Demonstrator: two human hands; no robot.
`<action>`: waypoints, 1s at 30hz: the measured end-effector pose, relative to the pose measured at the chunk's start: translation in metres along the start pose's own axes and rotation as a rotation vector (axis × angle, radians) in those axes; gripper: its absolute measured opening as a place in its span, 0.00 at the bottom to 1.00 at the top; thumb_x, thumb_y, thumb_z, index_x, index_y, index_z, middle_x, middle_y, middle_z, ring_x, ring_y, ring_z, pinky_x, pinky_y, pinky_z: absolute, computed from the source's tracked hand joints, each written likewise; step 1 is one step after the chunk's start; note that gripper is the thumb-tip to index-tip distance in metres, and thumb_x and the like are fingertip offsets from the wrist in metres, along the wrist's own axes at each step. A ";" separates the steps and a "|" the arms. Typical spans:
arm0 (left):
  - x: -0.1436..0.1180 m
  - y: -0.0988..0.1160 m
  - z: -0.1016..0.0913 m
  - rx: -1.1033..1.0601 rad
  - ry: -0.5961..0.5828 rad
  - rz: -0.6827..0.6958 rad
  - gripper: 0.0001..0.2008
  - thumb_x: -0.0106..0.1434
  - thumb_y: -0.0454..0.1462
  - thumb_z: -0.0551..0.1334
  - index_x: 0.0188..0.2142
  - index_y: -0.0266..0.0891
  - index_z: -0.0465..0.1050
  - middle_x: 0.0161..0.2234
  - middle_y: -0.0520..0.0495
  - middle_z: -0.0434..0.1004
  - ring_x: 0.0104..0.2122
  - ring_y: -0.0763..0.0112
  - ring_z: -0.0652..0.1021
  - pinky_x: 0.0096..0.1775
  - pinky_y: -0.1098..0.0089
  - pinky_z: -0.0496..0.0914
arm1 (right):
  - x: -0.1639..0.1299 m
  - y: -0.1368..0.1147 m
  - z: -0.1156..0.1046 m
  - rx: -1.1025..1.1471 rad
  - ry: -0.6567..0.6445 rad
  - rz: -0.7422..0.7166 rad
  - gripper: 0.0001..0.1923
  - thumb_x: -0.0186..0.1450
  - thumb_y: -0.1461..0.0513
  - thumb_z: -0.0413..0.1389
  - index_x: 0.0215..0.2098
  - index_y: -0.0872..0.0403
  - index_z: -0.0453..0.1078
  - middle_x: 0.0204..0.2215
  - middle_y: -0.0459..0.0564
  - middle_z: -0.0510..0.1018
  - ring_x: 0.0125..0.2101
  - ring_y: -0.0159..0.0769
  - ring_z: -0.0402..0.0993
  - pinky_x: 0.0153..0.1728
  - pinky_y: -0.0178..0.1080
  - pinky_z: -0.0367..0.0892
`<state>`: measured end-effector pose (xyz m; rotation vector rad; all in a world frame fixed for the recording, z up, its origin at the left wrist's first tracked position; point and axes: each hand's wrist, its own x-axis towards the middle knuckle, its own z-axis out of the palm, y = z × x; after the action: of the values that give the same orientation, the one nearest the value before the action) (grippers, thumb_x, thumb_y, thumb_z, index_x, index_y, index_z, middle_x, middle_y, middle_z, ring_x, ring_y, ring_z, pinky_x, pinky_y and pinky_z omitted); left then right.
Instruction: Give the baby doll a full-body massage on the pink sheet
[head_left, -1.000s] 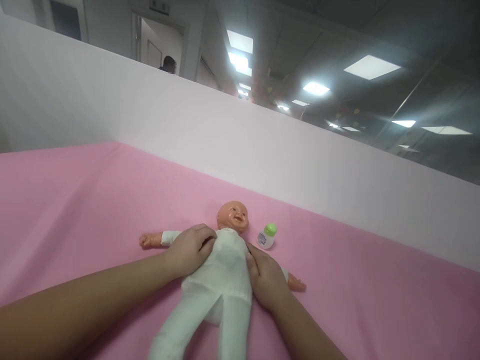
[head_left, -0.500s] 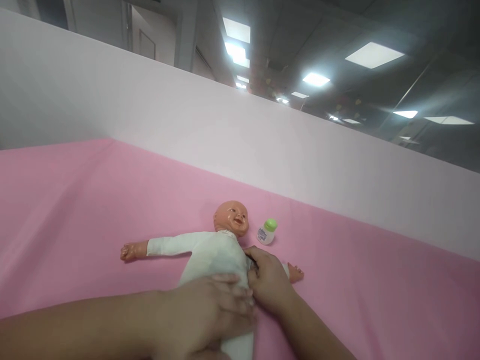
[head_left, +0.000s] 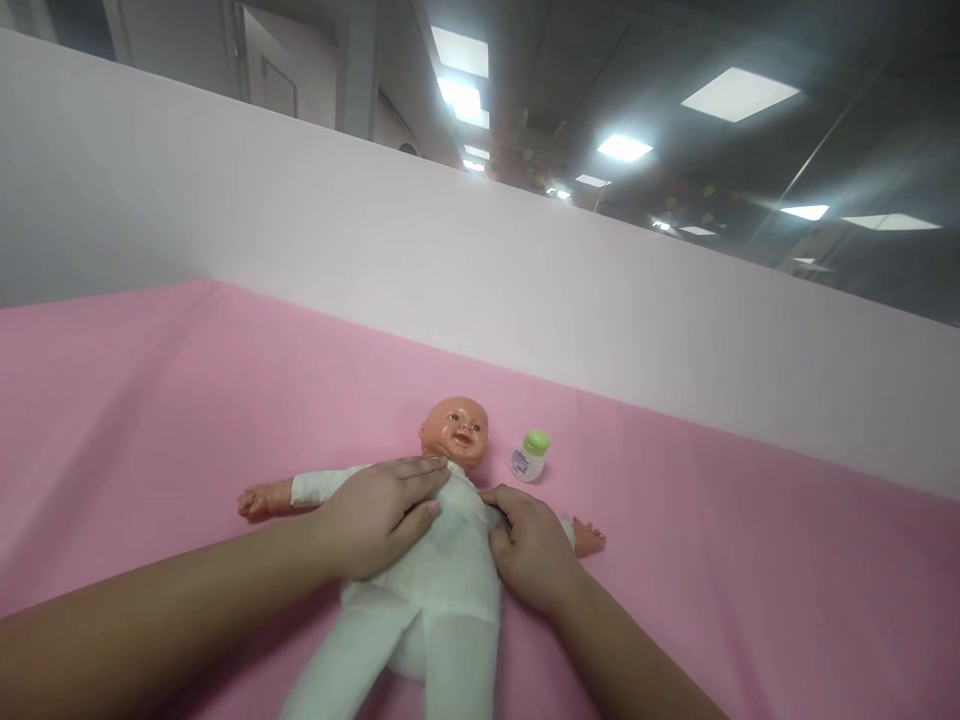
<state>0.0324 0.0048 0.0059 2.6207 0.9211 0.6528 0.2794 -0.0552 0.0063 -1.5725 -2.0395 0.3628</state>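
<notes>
A baby doll [head_left: 450, 560] in a white suit lies on its back on the pink cloth [head_left: 150, 400], head pointing away from me. My left hand [head_left: 379, 515] rests flat on the doll's chest and shoulder, fingers together and pointing toward its neck. My right hand [head_left: 529, 550] lies against the doll's other side, covering its upper arm, with the thumb on the torso. Neither hand grips anything. A small white bottle with a green cap [head_left: 529, 457] lies just right of the doll's head.
A pale partition wall [head_left: 525, 290] borders the pink surface at the back and left. Above it are ceiling lights and a dark glass wall. Pink cloth stretches to the left and right of the doll.
My left hand slid from the doll's belly back up to its chest and shoulder. My right hand stayed at the doll's side. The view shifted slightly.
</notes>
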 end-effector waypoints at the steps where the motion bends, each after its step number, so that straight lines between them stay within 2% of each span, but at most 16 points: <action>1: 0.001 -0.001 0.000 0.013 0.022 -0.029 0.26 0.74 0.44 0.50 0.66 0.38 0.66 0.66 0.43 0.67 0.65 0.59 0.68 0.66 0.59 0.62 | 0.000 0.001 0.000 -0.003 0.001 -0.004 0.23 0.57 0.72 0.50 0.45 0.50 0.76 0.41 0.47 0.82 0.42 0.40 0.76 0.46 0.41 0.69; 4: 0.003 -0.002 -0.004 0.044 0.059 -0.140 0.23 0.74 0.43 0.48 0.60 0.40 0.73 0.59 0.44 0.77 0.57 0.56 0.77 0.58 0.57 0.70 | 0.000 0.003 0.002 -0.024 0.046 -0.004 0.23 0.59 0.72 0.50 0.48 0.50 0.75 0.42 0.49 0.82 0.43 0.42 0.76 0.47 0.43 0.70; 7: 0.005 -0.001 -0.009 0.060 0.035 -0.208 0.22 0.74 0.44 0.47 0.51 0.42 0.78 0.50 0.45 0.83 0.47 0.54 0.81 0.49 0.57 0.74 | -0.005 0.000 0.004 -0.050 0.174 -0.067 0.21 0.62 0.70 0.50 0.50 0.51 0.75 0.44 0.51 0.82 0.45 0.44 0.77 0.49 0.47 0.71; 8: 0.006 -0.001 -0.010 0.058 0.029 -0.215 0.22 0.74 0.44 0.47 0.50 0.42 0.79 0.48 0.45 0.83 0.46 0.54 0.82 0.47 0.57 0.74 | -0.008 -0.004 0.005 -0.046 0.212 -0.139 0.20 0.64 0.69 0.50 0.51 0.51 0.74 0.46 0.52 0.81 0.47 0.44 0.76 0.51 0.49 0.71; 10: 0.006 -0.001 -0.010 0.045 0.030 -0.219 0.22 0.74 0.44 0.47 0.51 0.42 0.78 0.50 0.45 0.83 0.47 0.55 0.81 0.47 0.59 0.73 | -0.016 -0.017 0.010 -0.016 0.232 -0.372 0.20 0.67 0.66 0.51 0.56 0.51 0.71 0.52 0.54 0.79 0.53 0.45 0.74 0.57 0.51 0.68; 12: 0.006 -0.002 -0.009 0.029 0.034 -0.217 0.23 0.74 0.45 0.47 0.53 0.42 0.78 0.52 0.45 0.82 0.50 0.55 0.80 0.49 0.60 0.73 | -0.025 -0.034 0.020 0.003 0.155 -0.663 0.21 0.70 0.62 0.50 0.60 0.51 0.66 0.58 0.53 0.76 0.60 0.44 0.69 0.63 0.51 0.63; 13: 0.006 -0.002 -0.009 0.021 0.035 -0.213 0.23 0.75 0.45 0.47 0.54 0.43 0.77 0.53 0.45 0.81 0.50 0.55 0.80 0.49 0.60 0.72 | -0.030 -0.043 0.026 -0.032 0.076 -0.806 0.20 0.72 0.58 0.50 0.61 0.49 0.65 0.59 0.50 0.75 0.61 0.40 0.68 0.64 0.46 0.63; 14: 0.006 -0.003 -0.008 0.015 0.036 -0.208 0.23 0.75 0.45 0.47 0.54 0.43 0.77 0.54 0.45 0.81 0.51 0.56 0.80 0.50 0.60 0.72 | -0.034 -0.050 0.033 -0.074 0.049 -0.895 0.17 0.75 0.57 0.49 0.60 0.45 0.66 0.60 0.45 0.75 0.62 0.35 0.67 0.65 0.41 0.61; 16: 0.006 -0.004 -0.007 0.005 0.040 -0.196 0.23 0.74 0.45 0.47 0.56 0.44 0.76 0.54 0.46 0.80 0.51 0.56 0.80 0.51 0.60 0.72 | -0.040 -0.061 0.046 -0.179 0.003 -1.026 0.14 0.77 0.55 0.47 0.57 0.41 0.68 0.63 0.36 0.71 0.64 0.31 0.65 0.67 0.38 0.57; 18: 0.006 -0.005 -0.006 -0.006 0.038 -0.187 0.23 0.75 0.45 0.47 0.57 0.44 0.75 0.54 0.46 0.81 0.51 0.57 0.80 0.52 0.60 0.71 | -0.043 -0.063 0.053 -0.259 -0.019 -0.986 0.15 0.77 0.52 0.46 0.57 0.43 0.68 0.65 0.37 0.69 0.66 0.33 0.62 0.69 0.41 0.53; 21: 0.007 -0.007 -0.004 -0.016 0.015 -0.174 0.23 0.75 0.45 0.47 0.58 0.44 0.75 0.53 0.46 0.81 0.51 0.58 0.80 0.52 0.61 0.71 | -0.041 -0.054 0.052 -0.282 -0.063 -0.846 0.21 0.77 0.53 0.47 0.64 0.49 0.63 0.68 0.45 0.65 0.69 0.39 0.56 0.71 0.47 0.48; 24: 0.008 -0.009 -0.003 -0.019 0.012 -0.173 0.23 0.75 0.45 0.47 0.58 0.43 0.74 0.54 0.44 0.80 0.51 0.58 0.80 0.52 0.62 0.72 | -0.033 -0.042 0.041 -0.222 -0.187 -0.772 0.28 0.77 0.55 0.47 0.72 0.52 0.51 0.71 0.50 0.57 0.71 0.42 0.48 0.71 0.50 0.45; 27: 0.009 -0.008 -0.003 -0.047 0.017 -0.174 0.23 0.74 0.46 0.47 0.57 0.44 0.75 0.54 0.44 0.81 0.51 0.58 0.80 0.51 0.63 0.72 | -0.026 -0.036 0.024 -0.154 -0.326 -0.646 0.40 0.73 0.47 0.52 0.75 0.50 0.43 0.73 0.52 0.48 0.73 0.50 0.41 0.71 0.58 0.39; 29: 0.009 -0.007 -0.004 -0.061 0.014 -0.164 0.22 0.74 0.45 0.48 0.56 0.44 0.75 0.52 0.45 0.81 0.50 0.58 0.80 0.52 0.63 0.72 | -0.022 -0.033 0.013 -0.121 -0.350 -0.535 0.44 0.70 0.42 0.53 0.75 0.50 0.41 0.74 0.52 0.45 0.73 0.52 0.38 0.71 0.60 0.36; 30: 0.008 -0.006 -0.004 -0.058 0.017 -0.161 0.22 0.74 0.45 0.48 0.56 0.44 0.76 0.52 0.45 0.82 0.50 0.58 0.80 0.52 0.62 0.72 | -0.020 -0.031 0.008 -0.111 -0.343 -0.482 0.44 0.71 0.42 0.51 0.75 0.50 0.41 0.74 0.52 0.45 0.73 0.51 0.38 0.71 0.60 0.36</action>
<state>0.0327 0.0156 0.0098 2.4625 1.0882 0.6507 0.2534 -0.0820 0.0103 -1.0741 -2.6554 0.3554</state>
